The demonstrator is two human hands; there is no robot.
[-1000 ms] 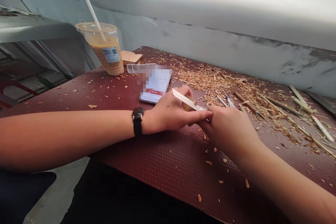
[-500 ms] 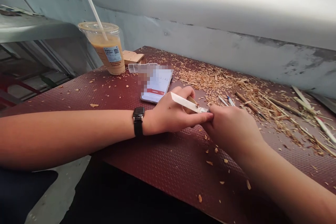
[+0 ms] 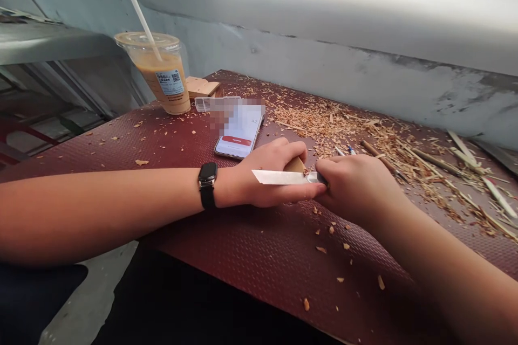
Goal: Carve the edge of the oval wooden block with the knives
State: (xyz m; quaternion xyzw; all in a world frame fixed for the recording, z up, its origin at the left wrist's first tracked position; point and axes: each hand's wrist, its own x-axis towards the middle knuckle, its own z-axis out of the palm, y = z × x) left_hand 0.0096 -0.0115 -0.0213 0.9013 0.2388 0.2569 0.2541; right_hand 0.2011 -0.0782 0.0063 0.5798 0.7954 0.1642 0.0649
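Observation:
My right hand (image 3: 358,186) is closed around the dark handle of a knife (image 3: 279,177), whose pale slanted blade points left across my left hand. Under the blade, my left hand (image 3: 267,172) is closed on a piece of wood (image 3: 297,167); only a tan part of it shows between thumb and fingers. A small curl of wood sits where blade and wood meet. My left thumb reaches along the near side of the blade to my right fingers. A black watch (image 3: 208,183) is on my left wrist.
A phone (image 3: 238,137) lies just beyond my left hand. Behind it stand a plastic cup of drink (image 3: 164,78) with a straw, a clear case (image 3: 202,104) and a wooden block (image 3: 202,87). Wood shavings (image 3: 332,124), a brown-handled tool (image 3: 382,159) and thin strips cover the right of the red table (image 3: 251,259).
The knife blade has turned from slanting up-left to nearly level, its flat side facing me more. More of the tan wood shows. My right hand has tilted slightly.

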